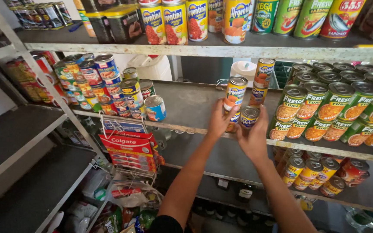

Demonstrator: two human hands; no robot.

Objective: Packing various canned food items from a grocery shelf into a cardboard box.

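Middle shelf point(195, 110), grey, open-fronted: two hands reach in together from below. Left hand point(218, 122), fingers closed round the lower of two stacked yellow-labelled cans; the upper yellow can point(235, 92) stands on it, and the lower can is largely hidden behind the palm. Right hand point(253, 137), fingers wrapped on one short can point(249, 116) with a grey lid, held just beside the left hand's stack at the shelf's front edge. Directly behind the right hand: one further stack of two orange-labelled cans point(262, 82), upright, apart from the fingers. To the right of the right hand: green-labelled cans point(324, 108) in stacked rows, roughly a dozen and a half visible, the far ones cut off at the frame edge, so no firm count. To the left of the left hand, well apart: a cluster of mixed blue, red and yellow cans point(109, 86), about fifteen, several overlapping; one blue can point(155, 108) stands nearest. Above the hands: top shelf row of tall cans point(186, 21), tops cropped. Below the right forearm: about eight small cans point(320, 170), partly hidden by the shelf lip. Below left: hanging red cartons point(128, 149) on a wire rack. Lower floor goods indistinct.
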